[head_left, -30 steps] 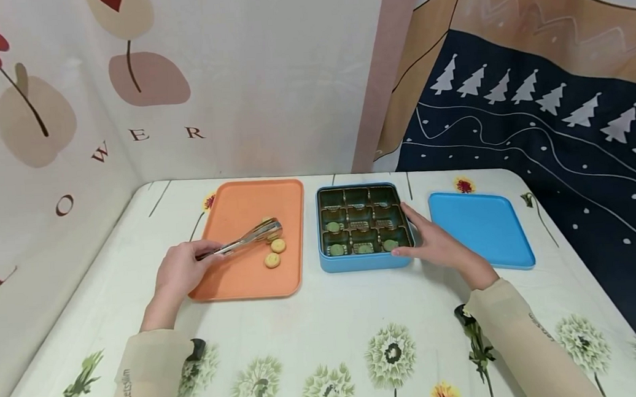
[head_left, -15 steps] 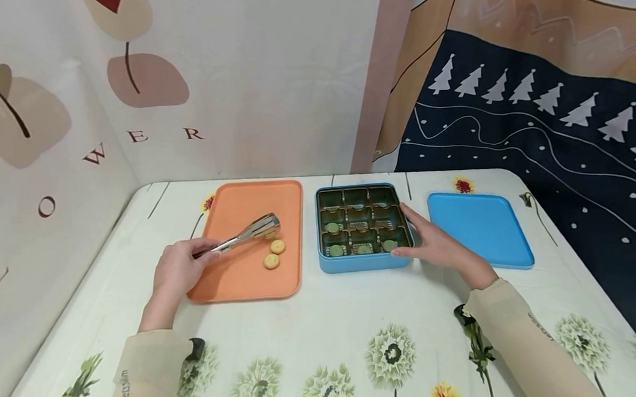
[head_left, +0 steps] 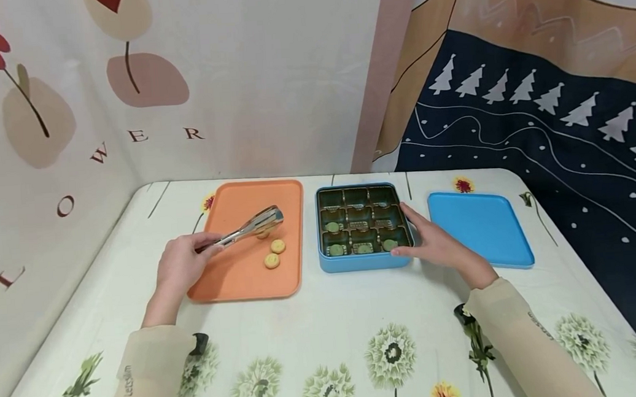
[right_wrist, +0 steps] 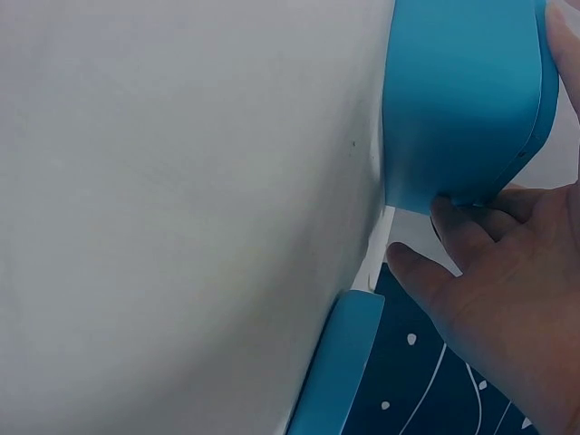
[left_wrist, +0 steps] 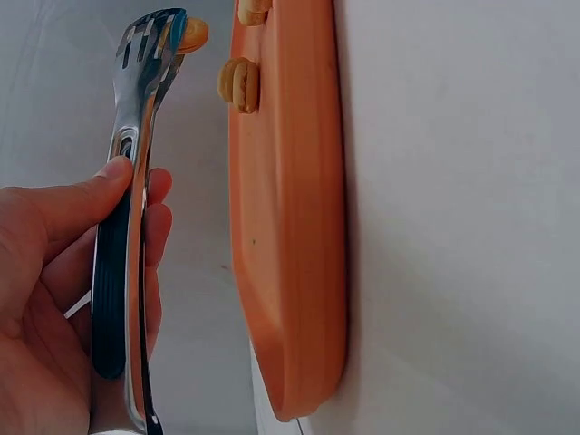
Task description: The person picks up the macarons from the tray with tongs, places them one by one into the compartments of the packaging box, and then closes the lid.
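Note:
Metal tongs (head_left: 253, 225) with a dark handle inlay are gripped by my left hand (head_left: 181, 260) over the orange tray (head_left: 235, 284). In the left wrist view, a small round cookie (left_wrist: 193, 36) shows at the tongs' tips, above the tray's level. Two more round cookies (head_left: 278, 246) lie on the tray. My right hand (head_left: 434, 242) holds the blue box (head_left: 364, 262) at its right side, thumb at the front corner and fingers along the wall. Inside the box is a dark insert of small compartments, with greenish round pieces in several front and middle ones.
A flat blue lid (head_left: 480, 227) lies right of the box, partly behind the right forearm. The table (head_left: 305, 334) has a floral cloth. Patterned curtains (head_left: 267, 103) hang close behind and along the left side.
The tongs shift slightly, their tips ending a little higher and further right over the tray. The right hand and the box stay put.

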Available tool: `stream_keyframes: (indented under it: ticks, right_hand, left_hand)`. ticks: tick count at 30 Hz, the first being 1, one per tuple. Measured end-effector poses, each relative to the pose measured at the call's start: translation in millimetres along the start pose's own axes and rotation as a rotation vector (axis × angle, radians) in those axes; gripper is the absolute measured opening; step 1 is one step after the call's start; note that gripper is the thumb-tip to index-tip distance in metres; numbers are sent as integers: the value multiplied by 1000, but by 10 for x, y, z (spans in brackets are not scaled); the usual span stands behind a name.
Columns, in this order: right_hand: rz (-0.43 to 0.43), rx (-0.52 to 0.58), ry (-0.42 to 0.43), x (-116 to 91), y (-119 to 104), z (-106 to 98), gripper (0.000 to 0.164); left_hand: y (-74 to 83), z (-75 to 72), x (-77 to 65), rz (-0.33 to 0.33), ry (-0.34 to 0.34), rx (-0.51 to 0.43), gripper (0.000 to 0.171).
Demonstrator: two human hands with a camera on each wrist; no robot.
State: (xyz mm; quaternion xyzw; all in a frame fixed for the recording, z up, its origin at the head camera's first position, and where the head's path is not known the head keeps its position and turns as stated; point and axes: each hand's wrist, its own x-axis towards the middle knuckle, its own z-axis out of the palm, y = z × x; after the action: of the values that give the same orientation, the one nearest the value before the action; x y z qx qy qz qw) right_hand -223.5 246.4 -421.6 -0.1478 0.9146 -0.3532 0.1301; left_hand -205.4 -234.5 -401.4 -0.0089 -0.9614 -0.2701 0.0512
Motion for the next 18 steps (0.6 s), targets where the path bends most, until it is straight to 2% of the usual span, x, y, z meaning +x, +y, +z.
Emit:
stream_keyframes:
  ticks: [8, 18]
  right_hand:
    - [7, 4, -3, -4, -2, -2, 111]
    - [16, 14, -4, 0, 12, 4, 111]
  left_hand:
    - [92, -14, 40, 1, 6, -10, 27]
    - [201, -4, 91, 40, 17, -47, 27]
